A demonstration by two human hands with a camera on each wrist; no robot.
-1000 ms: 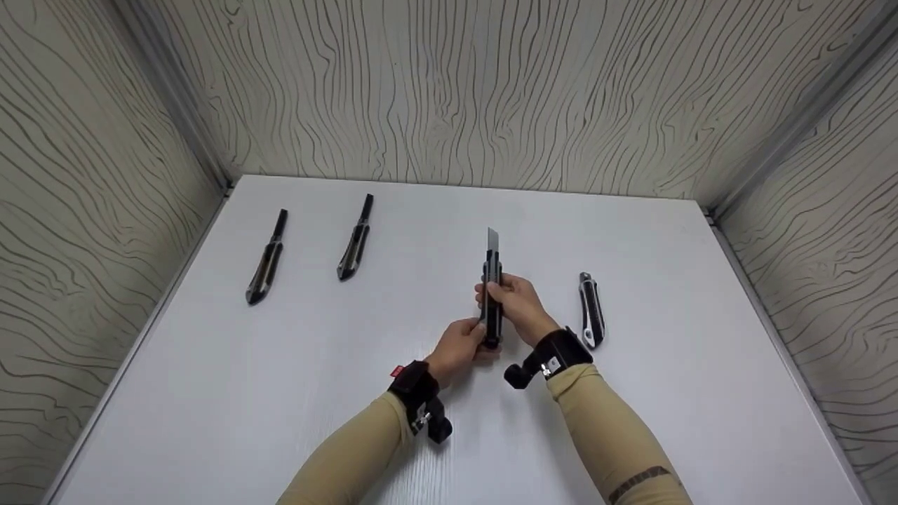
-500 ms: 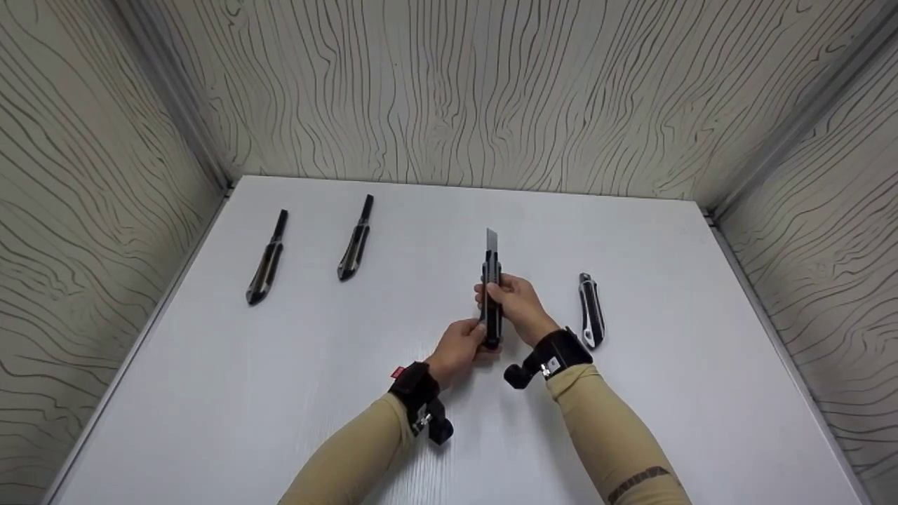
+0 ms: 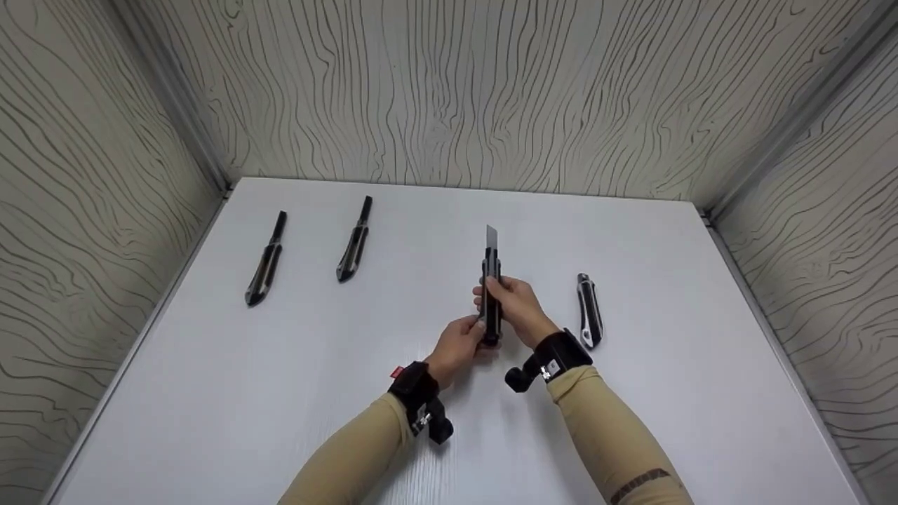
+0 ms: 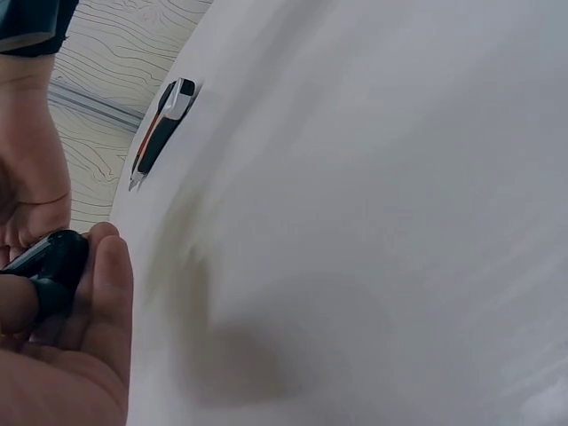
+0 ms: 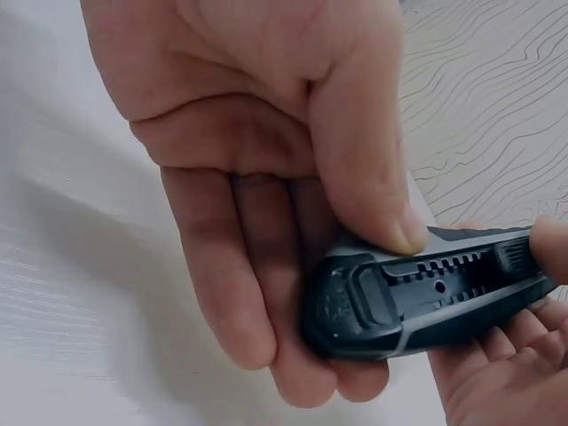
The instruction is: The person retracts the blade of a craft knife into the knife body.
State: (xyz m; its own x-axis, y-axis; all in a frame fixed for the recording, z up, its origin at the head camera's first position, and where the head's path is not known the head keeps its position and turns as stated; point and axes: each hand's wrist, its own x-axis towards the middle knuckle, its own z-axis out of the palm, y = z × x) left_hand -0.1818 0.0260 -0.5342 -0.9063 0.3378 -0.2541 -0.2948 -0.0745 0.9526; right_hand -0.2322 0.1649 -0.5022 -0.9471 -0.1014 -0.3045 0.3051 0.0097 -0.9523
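Both hands hold a black and grey utility knife point(image 3: 491, 264) above the table, its silver blade point(image 3: 492, 237) sticking out away from the person. My left hand point(image 3: 454, 348) pinches the rear end of the handle, thumb on top and fingers beneath. Further up, my right hand point(image 3: 520, 303) grips the handle. In the right wrist view, the right thumb point(image 5: 548, 248) lies on the ridged slider point(image 5: 513, 257), and a toothed slot shows behind it. To the right of the hands lies another utility knife point(image 3: 591, 311), with no long blade showing.
Two more utility knives, one at far left point(image 3: 264, 270) and one beside it point(image 3: 353, 250), lie on the white table point(image 3: 280, 393) with dark tips extended. Wood-patterned panels point(image 3: 449, 91) enclose the table at the back and sides.
Both hands keep their hold on the utility knife, with only a very slight shift of the whole view. The knives on the table stay put.
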